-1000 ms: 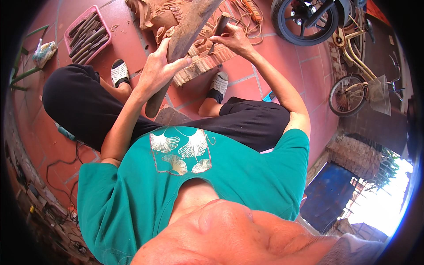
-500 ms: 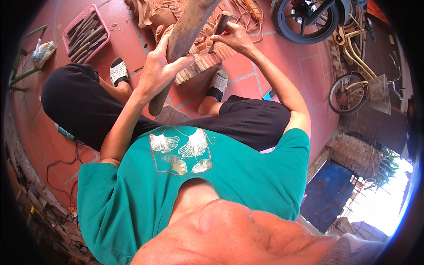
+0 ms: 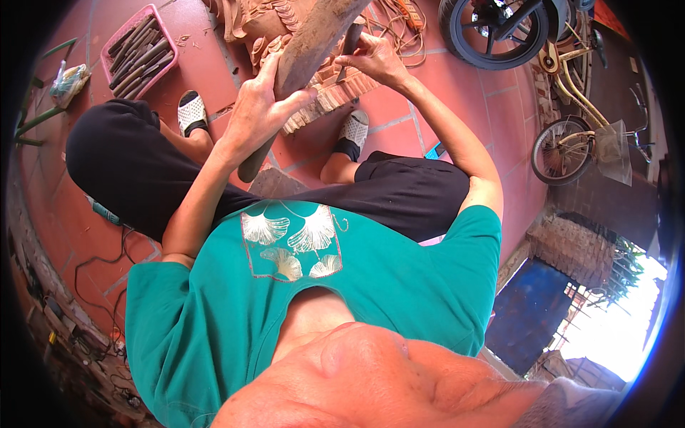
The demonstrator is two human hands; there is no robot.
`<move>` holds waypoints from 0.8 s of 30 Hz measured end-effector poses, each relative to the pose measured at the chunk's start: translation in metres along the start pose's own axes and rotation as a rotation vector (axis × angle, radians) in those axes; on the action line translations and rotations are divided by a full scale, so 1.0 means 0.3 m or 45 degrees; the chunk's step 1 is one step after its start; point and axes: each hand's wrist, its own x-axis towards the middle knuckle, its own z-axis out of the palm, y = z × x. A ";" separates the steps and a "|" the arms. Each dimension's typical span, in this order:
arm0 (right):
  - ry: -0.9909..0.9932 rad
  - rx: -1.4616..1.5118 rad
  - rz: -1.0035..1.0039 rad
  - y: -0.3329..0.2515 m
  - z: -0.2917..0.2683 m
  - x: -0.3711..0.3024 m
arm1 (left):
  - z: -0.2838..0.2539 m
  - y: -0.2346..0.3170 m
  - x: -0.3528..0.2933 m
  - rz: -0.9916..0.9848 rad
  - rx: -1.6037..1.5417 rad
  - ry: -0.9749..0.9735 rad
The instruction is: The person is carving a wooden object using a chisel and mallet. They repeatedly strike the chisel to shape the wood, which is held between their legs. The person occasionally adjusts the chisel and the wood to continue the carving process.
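My left hand (image 3: 257, 110) is wrapped round a long wooden mallet (image 3: 314, 50), whose thick end points away from me and runs out of the top of the view. Its narrow end hangs down near my lap. My right hand (image 3: 379, 60) grips a wood chisel (image 3: 349, 46) with a dark handle, held nearly upright. The chisel's tip is down at a carved reddish-brown wood piece (image 3: 339, 93) on the floor. The mallet's thick part lies close beside the chisel's top; whether they touch I cannot tell. Part of the carving is hidden behind the mallet.
A pink basket (image 3: 170, 65) of several chisels stands at the far left. At the far right are a motorbike wheel (image 3: 492, 32) and a bicycle (image 3: 564, 150). An orange power strip with cords (image 3: 410, 16) lies beyond my right hand. My sandalled feet flank the carving.
The mallet's thick end has swung a little to the right, nearer the chisel's top. The chisel has shifted slightly left and now stands straighter. Both hands keep their holds.
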 end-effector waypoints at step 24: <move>0.063 0.004 -0.056 -0.035 0.034 0.038 | -0.031 -0.041 0.011 -0.145 -0.056 -0.055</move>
